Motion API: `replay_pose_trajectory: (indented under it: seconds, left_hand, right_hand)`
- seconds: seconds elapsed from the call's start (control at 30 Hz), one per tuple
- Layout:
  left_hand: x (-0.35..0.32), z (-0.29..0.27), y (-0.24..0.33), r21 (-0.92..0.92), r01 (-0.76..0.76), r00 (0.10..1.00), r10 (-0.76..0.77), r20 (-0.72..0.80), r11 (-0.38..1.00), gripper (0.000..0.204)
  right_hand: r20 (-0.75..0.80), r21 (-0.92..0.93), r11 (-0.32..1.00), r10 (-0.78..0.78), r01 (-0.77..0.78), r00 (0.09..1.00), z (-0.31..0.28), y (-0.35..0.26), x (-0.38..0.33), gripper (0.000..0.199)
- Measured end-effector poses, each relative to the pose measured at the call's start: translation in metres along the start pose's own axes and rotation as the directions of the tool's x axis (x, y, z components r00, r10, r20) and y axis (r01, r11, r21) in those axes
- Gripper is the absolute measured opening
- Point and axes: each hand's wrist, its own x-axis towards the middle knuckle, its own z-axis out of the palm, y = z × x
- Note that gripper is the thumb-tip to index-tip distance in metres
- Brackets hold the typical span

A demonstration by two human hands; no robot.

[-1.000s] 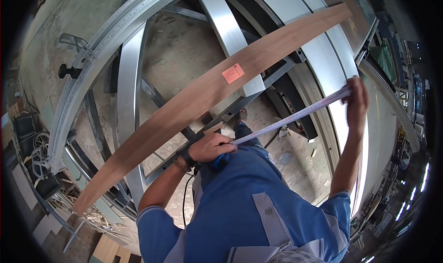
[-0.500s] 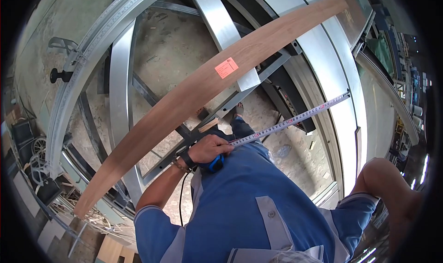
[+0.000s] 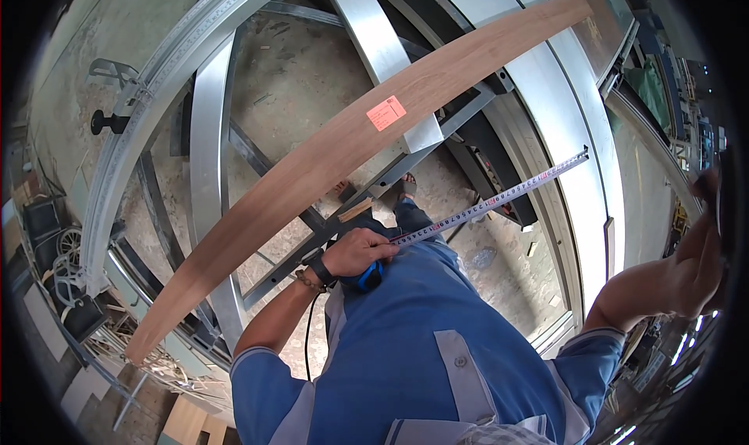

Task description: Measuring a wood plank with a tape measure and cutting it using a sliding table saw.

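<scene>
My left hand (image 3: 357,251), with a dark wristband and a bead bracelet at the wrist, is closed round a blue tape measure (image 3: 365,276) in front of my shirt. Its thumb lies by the pulled-out blade (image 3: 490,205), which runs up to the right over the saw's metal table (image 3: 573,78). Raised at the far right, my right hand (image 3: 698,265) is bent up beside the dark rim; its fingers are partly hidden. A long wooden board (image 3: 312,160) with an orange label (image 3: 386,113) lies diagonally across the metal beams, beyond my left hand.
A silver beam (image 3: 209,133) and a scaled rail (image 3: 117,160) with a black knob (image 3: 100,122) stand at the left. A dark crossbar (image 3: 456,117) carries a small wood scrap (image 3: 356,209). Offcuts (image 3: 168,375) lie lower left.
My right forearm has swung up and outward, bringing the right hand into view at the right rim. The view has shifted slightly; my left hand keeps its hold on the tape measure.
</scene>
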Motion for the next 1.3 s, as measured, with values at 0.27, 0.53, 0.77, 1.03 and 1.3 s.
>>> replay_pose_trajectory:
  seconds: [0.27,0.53,0.77,1.03,1.3]
  left_hand:
    - [0.006,0.002,-0.006,0.062,-0.094,0.995,0.095,-0.007,0.994,0.039]
    - [0.009,0.007,-0.003,0.041,-0.129,0.991,0.131,-0.037,0.991,0.042]
    - [-0.007,0.009,-0.003,-0.021,-0.209,0.963,0.202,-0.177,0.978,0.036]
    - [-0.091,-0.033,0.040,-0.339,-0.408,0.717,0.068,-0.694,0.848,0.038]
    - [-0.141,0.001,0.033,-0.364,-0.490,0.554,-0.040,-0.832,0.792,0.043]
  right_hand:
    - [-0.110,0.585,0.678,0.609,-0.445,0.785,0.092,-0.045,-0.075,0.020]
    - [0.293,0.707,0.443,0.526,-0.552,0.798,0.159,-0.054,-0.141,0.035]
    - [0.533,0.608,0.404,0.431,-0.684,0.728,0.219,-0.063,-0.181,0.035]
    - [0.432,0.340,0.882,0.163,-0.327,0.887,0.302,-0.062,-0.090,0.050]
    - [0.218,0.138,0.989,-0.090,0.061,0.972,0.442,-0.132,0.018,0.056]
